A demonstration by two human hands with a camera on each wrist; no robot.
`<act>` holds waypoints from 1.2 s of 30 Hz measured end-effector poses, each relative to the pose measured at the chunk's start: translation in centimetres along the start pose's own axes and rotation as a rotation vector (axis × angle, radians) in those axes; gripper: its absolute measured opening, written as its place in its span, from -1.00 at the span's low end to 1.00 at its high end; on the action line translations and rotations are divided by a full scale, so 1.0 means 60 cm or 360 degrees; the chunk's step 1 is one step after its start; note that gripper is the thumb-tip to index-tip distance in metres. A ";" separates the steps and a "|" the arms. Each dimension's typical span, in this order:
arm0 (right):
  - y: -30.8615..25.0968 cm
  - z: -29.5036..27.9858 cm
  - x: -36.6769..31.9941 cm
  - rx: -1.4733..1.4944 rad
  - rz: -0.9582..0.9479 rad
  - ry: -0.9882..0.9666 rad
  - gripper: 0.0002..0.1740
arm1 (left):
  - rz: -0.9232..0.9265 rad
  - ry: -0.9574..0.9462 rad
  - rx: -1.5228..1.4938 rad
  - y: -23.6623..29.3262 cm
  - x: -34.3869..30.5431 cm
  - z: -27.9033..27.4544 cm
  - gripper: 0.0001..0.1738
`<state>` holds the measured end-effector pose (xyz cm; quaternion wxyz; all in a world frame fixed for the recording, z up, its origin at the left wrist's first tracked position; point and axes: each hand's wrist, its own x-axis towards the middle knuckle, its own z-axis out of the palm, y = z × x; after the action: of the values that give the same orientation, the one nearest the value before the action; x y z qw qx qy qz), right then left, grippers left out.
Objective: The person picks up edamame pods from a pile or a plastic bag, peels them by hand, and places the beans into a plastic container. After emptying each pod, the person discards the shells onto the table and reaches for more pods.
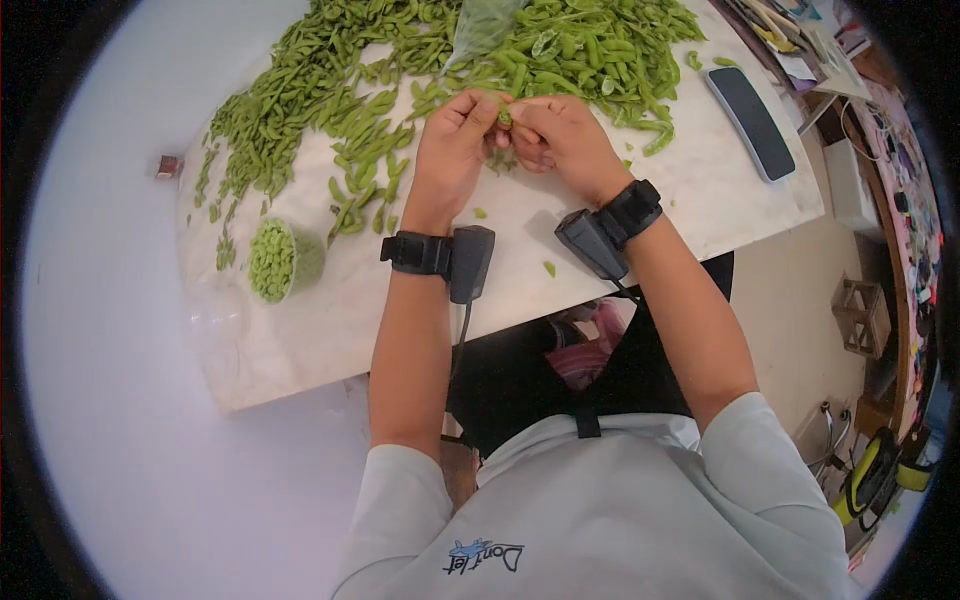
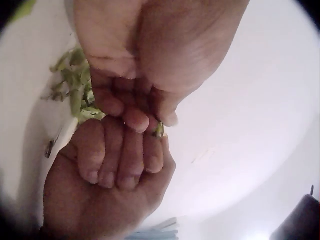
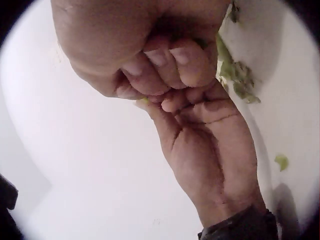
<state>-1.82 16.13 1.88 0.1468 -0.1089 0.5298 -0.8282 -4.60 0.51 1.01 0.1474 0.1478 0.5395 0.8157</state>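
Note:
Both hands meet over the table's far middle, fingertip to fingertip. Between them is a green edamame pod (image 1: 504, 117), mostly hidden by the fingers; only a bit of the pod (image 2: 158, 130) shows in the left wrist view. My left hand (image 1: 458, 145) pinches it from the left with thumb and fingers. From the other side my right hand (image 1: 567, 140) pinches it too, its other fingers curled into the palm. Just beyond the hands, a heap of opened pods (image 1: 590, 50) lies at the back right, and whole pods (image 1: 270, 120) spread across the back left.
A clear cup of shelled green beans (image 1: 272, 262) stands at the left of the white table (image 1: 300, 350). A phone (image 1: 750, 122) lies at the right. A plastic bag (image 1: 482, 30) sits between the heaps. Loose green bits (image 1: 549, 268) lie near the front edge.

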 end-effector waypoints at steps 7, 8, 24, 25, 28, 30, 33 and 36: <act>0.018 -0.009 0.014 -0.0541 -0.0302 0.0343 -0.61 | 0.0076 -0.0015 0.0738 0.003 0.004 -0.011 -0.74; 0.022 -0.011 0.015 -0.0546 -0.0312 0.0340 -0.62 | 0.0060 -0.0040 0.0730 0.001 0.003 -0.013 -0.74; 0.015 -0.012 0.011 0.0103 -0.0105 0.0246 -0.63 | 0.0181 0.0083 0.0557 0.000 -0.003 0.002 -0.82; 0.014 -0.012 0.011 0.0139 -0.0090 0.0237 -0.63 | 0.0205 0.0075 0.0555 -0.001 -0.002 0.003 -0.81; 0.010 -0.010 0.009 0.0161 -0.0061 0.0275 -0.63 | 0.0255 0.0046 0.0547 -0.001 -0.001 0.004 -0.76; 0.008 -0.011 0.009 0.0156 -0.0049 0.0258 -0.62 | 0.0261 0.0015 0.0537 0.002 -0.002 0.005 -0.72; 0.009 -0.009 0.008 0.0117 -0.0035 0.0248 -0.64 | 0.0298 0.0089 0.0572 0.008 -0.006 0.009 -0.67; 0.012 -0.008 0.011 0.0156 -0.0055 0.0223 -0.63 | 0.0355 0.0172 0.0548 0.009 -0.008 0.013 -0.63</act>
<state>-2.49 16.03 1.02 0.1003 -0.0524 0.4957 -0.8611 -3.89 0.74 1.76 -0.0005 0.1856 0.6584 0.7294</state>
